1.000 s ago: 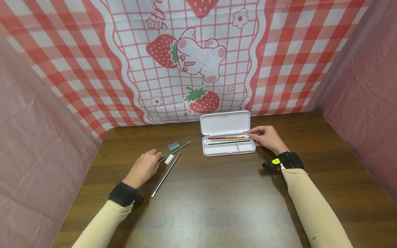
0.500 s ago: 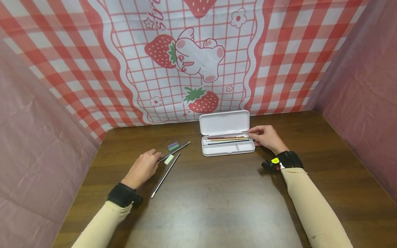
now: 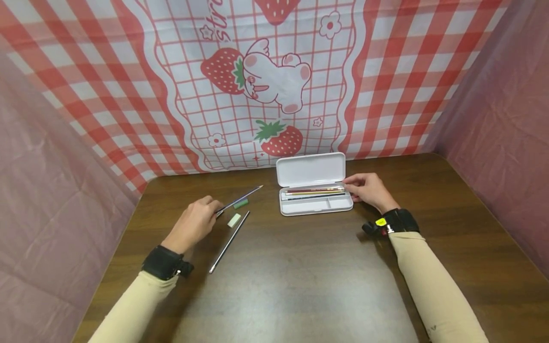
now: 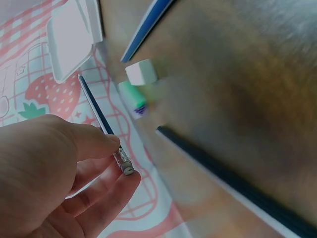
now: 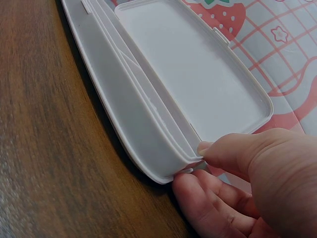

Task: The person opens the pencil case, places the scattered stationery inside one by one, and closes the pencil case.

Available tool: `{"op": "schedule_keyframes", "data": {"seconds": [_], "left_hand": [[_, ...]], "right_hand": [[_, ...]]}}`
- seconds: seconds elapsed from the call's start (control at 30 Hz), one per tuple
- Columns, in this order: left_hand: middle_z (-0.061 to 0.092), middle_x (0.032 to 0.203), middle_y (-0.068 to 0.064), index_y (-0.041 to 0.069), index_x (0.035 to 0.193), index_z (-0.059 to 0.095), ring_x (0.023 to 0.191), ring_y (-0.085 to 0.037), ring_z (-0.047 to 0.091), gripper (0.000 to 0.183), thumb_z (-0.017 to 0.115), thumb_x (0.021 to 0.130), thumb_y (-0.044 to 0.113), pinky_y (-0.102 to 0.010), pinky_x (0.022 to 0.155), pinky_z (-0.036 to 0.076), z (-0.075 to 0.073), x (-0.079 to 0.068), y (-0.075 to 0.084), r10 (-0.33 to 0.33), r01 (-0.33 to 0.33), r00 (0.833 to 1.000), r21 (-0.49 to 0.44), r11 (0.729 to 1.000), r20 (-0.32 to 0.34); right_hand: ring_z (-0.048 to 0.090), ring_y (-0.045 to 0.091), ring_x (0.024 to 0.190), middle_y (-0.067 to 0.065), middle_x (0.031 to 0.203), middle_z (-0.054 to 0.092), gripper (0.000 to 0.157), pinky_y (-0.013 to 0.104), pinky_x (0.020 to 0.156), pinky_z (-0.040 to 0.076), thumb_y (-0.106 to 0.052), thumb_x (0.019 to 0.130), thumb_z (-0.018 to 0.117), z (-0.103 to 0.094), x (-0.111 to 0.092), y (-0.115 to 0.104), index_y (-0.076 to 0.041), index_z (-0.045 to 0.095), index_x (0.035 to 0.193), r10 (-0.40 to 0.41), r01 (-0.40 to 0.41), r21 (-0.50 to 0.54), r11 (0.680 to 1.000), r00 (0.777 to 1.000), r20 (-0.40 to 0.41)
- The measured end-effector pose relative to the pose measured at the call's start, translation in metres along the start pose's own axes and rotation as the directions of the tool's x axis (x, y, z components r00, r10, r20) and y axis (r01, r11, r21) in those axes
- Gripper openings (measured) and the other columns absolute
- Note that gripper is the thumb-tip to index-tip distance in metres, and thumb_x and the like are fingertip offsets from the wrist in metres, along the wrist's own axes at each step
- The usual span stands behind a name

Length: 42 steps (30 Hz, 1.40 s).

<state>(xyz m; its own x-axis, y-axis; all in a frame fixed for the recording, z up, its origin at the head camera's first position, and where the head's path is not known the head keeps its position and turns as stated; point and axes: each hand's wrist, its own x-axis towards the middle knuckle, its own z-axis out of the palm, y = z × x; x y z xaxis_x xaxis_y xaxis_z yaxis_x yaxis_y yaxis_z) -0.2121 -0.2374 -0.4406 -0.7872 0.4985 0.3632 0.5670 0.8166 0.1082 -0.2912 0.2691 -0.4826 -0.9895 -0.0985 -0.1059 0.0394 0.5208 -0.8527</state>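
My left hand (image 3: pixel 198 223) pinches a dark blue pencil (image 3: pixel 246 196) near its metal-capped end, between thumb and fingers in the left wrist view. The pencil slants up and away, its point toward the pencil case. Below it lie a green and purple eraser (image 4: pixel 132 96) and a white eraser (image 3: pixel 234 220). Another dark pencil (image 4: pixel 223 174) lies under the left hand, mostly hidden in the head view. My right hand (image 3: pixel 368 190) grips the right end of the white pencil case (image 3: pixel 302 208), thumb on the rim and fingers against the outer side. Its lid (image 3: pixel 310 169) stands open.
One more pencil (image 3: pixel 229 243) lies slanted on the brown table (image 3: pixel 296 276), right of the left hand. Several pencils (image 3: pixel 315 191) rest in the case's back compartment. A strawberry-print cloth (image 3: pixel 266 95) hangs close behind the case.
My left hand has lifted the pencil off the table and shifted slightly up and left; the pencil now overlaps the green and purple eraser. The right hand stays on the case.
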Motion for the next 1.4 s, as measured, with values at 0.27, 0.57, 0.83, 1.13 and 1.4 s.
{"op": "schedule_keyframes", "data": {"seconds": [0.27,0.57,0.83,1.13,1.4], "left_hand": [[0.075,0.093,-0.015,-0.002,0.107,0.081,0.087,-0.036,0.077,0.013,0.078,0.095,-0.007,-0.051,0.075,0.064,-0.013,0.009,0.000,0.023,-0.023,1.000,0.019,1.000,-0.007],[0.073,0.093,-0.015,-0.002,0.107,0.081,0.087,-0.036,0.076,0.015,0.081,0.093,-0.009,-0.050,0.076,0.065,-0.004,0.012,0.002,0.050,-0.050,0.999,0.035,0.998,0.005],[0.073,0.094,-0.015,-0.002,0.109,0.080,0.089,-0.036,0.076,0.018,0.076,0.094,-0.009,-0.050,0.076,0.065,0.003,0.020,0.004,0.091,-0.091,0.996,0.052,0.994,-0.007],[0.072,0.096,-0.015,0.000,0.110,0.080,0.088,-0.036,0.075,0.019,0.075,0.094,-0.008,-0.050,0.074,0.064,0.008,0.034,0.013,0.102,-0.101,0.995,0.056,0.993,-0.014],[0.073,0.097,-0.014,0.001,0.110,0.081,0.090,-0.036,0.075,0.018,0.076,0.094,-0.006,-0.051,0.076,0.065,0.011,0.047,0.020,0.091,-0.090,0.995,0.033,0.995,-0.032]], "right_hand": [[0.066,0.012,0.078,0.021,0.116,0.070,0.042,0.019,0.071,0.064,-0.021,0.108,0.077,-0.001,0.001,0.003,0.005,0.073,0.141,-0.005,0.005,-0.004,1.000,1.000,0.000],[0.066,0.010,0.078,0.018,0.113,0.070,0.039,0.019,0.071,0.064,-0.019,0.108,0.076,0.001,0.002,0.002,0.005,0.073,0.139,0.000,0.000,0.008,1.000,1.000,0.001],[0.066,0.009,0.077,0.019,0.114,0.071,0.039,0.019,0.071,0.065,-0.019,0.108,0.076,0.001,0.002,0.002,0.005,0.073,0.139,-0.003,0.003,0.010,1.000,1.000,0.000],[0.065,0.010,0.078,0.020,0.116,0.071,0.043,0.019,0.071,0.064,-0.021,0.108,0.077,-0.001,0.002,0.004,0.005,0.072,0.141,-0.003,0.003,0.000,1.000,1.000,0.006],[0.066,0.010,0.078,0.020,0.115,0.071,0.041,0.019,0.071,0.064,-0.020,0.108,0.077,-0.001,0.002,0.003,0.005,0.073,0.140,-0.007,0.007,-0.004,1.000,1.000,0.001]]}}
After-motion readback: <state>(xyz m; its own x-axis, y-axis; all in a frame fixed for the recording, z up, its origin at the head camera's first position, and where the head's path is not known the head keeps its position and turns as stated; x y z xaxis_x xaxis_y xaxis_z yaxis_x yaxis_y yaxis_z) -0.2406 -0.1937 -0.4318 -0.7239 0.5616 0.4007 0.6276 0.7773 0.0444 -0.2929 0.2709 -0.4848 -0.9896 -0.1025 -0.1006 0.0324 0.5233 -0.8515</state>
